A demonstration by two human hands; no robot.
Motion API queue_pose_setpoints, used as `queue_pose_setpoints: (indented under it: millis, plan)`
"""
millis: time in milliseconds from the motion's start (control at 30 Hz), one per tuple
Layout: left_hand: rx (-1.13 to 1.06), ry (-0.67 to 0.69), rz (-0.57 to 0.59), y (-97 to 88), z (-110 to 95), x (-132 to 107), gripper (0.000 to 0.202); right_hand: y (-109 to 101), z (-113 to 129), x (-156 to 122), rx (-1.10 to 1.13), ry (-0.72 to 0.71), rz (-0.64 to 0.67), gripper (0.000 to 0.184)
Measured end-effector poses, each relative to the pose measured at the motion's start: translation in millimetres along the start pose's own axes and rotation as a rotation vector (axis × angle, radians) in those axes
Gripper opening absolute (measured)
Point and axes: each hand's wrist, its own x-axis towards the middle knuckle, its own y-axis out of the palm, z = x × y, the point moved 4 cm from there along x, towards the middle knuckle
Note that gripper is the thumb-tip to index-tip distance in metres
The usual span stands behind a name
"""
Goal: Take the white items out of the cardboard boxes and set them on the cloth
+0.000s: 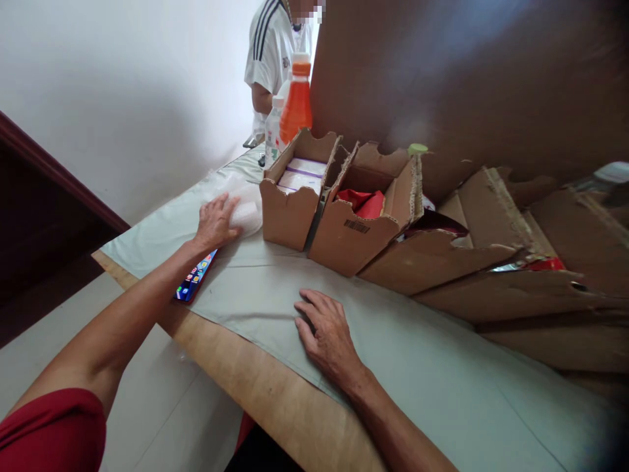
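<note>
My left hand (pixel 217 219) reaches across the table with its fingers stretched out and touches a piece of clear bubble wrap (pixel 247 213). Whether any of the wrap is pinched under the fingers is hidden. A smartphone (pixel 195 275) with a lit screen lies under my left wrist, partly covered by the forearm. On the pale green tablecloth (pixel 275 275) rests my right hand (pixel 328 331), palm down, fingers slightly bent and apart, holding nothing. To the right of the bubble wrap stands a cardboard box (pixel 289 216) with white, purple-striped packs (pixel 303 174) inside.
Another box (pixel 351 239) holds red packets (pixel 363 203); several more cardboard boxes (pixel 442 262) lean in a row to the right. Behind stand an orange drink bottle (pixel 296 105) and a clear bottle (pixel 273 131). A person in a white shirt (pixel 270 49) is at the far end.
</note>
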Motion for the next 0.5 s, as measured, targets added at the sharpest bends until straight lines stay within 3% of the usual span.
queue_pose_setpoints:
  millis: [100, 167, 233, 333, 400, 500]
  plan:
    - [-0.009, -0.004, -0.041, -11.5, 3, -13, 0.092, 0, 1, -1, 0.009, 0.012, 0.008, 0.025]
    - [-0.037, 0.03, -0.134, -23.8, -8, -28, 0.092, 2, 3, -1, 0.01, 0.018, 0.017, 0.025]
    - [-0.097, 0.104, -0.266, -41.8, -29, -48, 0.084, 5, 4, 2, 0.02, 0.033, 0.029, 0.025]
    - [-0.221, 0.229, -0.451, -79.1, -72, -88, 0.053, -6, 6, 6, 0.059, 0.072, 0.03, 0.023]
    - [-0.31, 0.282, -0.538, -107.4, -96, -120, 0.036, -35, 8, 2, 0.096, 0.076, -0.037, 0.022]
    - [-0.523, 0.191, -0.55, -140.4, -108, -161, 0.036, -111, 18, -24, 0.127, 0.06, -0.296, 0.021]
